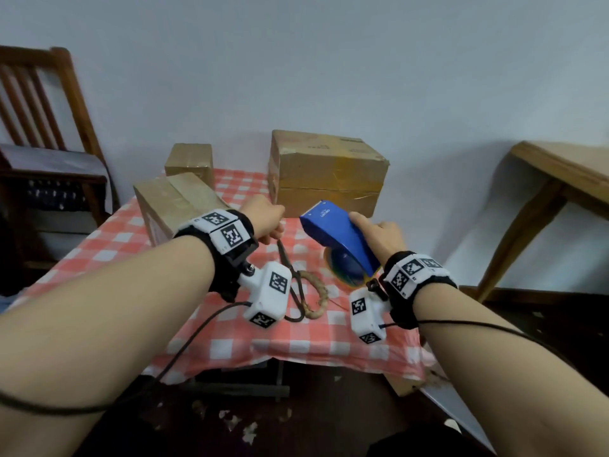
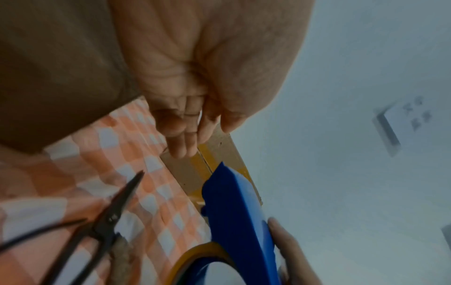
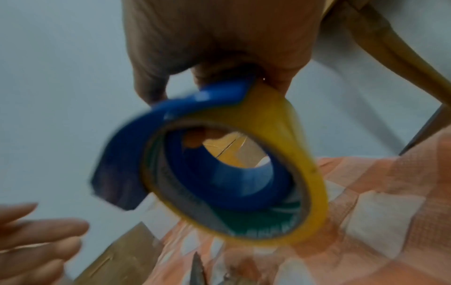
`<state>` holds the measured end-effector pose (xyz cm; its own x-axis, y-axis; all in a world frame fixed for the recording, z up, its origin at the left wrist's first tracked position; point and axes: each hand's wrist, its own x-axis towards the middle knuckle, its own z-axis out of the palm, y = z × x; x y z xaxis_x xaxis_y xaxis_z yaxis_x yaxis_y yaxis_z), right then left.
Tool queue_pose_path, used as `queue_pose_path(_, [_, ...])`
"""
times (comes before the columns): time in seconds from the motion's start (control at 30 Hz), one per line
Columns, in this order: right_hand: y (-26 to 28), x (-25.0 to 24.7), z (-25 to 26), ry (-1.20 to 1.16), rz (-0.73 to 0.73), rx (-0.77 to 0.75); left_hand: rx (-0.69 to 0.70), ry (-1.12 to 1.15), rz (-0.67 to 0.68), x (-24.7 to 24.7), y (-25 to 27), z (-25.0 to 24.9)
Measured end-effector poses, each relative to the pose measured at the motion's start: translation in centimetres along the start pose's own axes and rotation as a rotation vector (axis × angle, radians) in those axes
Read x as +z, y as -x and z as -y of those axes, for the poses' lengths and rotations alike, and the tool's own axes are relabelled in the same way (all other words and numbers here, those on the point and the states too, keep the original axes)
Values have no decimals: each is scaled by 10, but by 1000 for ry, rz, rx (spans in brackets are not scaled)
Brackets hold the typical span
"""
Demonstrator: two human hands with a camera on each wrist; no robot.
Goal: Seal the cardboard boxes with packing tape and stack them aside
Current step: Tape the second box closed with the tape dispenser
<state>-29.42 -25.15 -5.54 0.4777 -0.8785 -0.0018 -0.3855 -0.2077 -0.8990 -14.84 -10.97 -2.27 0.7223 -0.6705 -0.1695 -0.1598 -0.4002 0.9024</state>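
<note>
Now the table [image 1: 230,338] wears a soft red-and-white checked cloth. On it stand three brown cardboard boxes: a large one [image 1: 326,173] at the back with yellowish tape, a medium one [image 1: 171,202], a small one [image 1: 189,163]. The right hand [image 1: 379,239] grips a blue plastic tape dispenser [image 1: 342,239] with a yellow roll; its white writing is too small to read. The left hand [image 1: 267,222], fingers relaxed, holds nothing above dark metal scissors [image 1: 290,278].
</note>
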Motion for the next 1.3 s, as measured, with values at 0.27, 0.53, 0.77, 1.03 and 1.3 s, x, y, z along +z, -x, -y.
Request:
queue_pose_path(0.27, [22, 1, 13, -175, 78, 30, -259, 237, 232, 11, 2, 4])
queue_pose_path(0.53, [35, -1, 26, -179, 112, -8, -239, 334, 194, 3, 24, -3])
queue_pose_path(0.77, [40, -7, 32, -226, 107, 5, -294, 463, 280, -4, 25, -2])
queue_pose_path(1.03, [38, -11, 34, -231, 88, 61, -185, 463, 316, -9, 34, -9])
queue_pose_path(1.3, [33, -14, 33, -203, 37, 109, 20, 289, 318, -15, 44, -12])
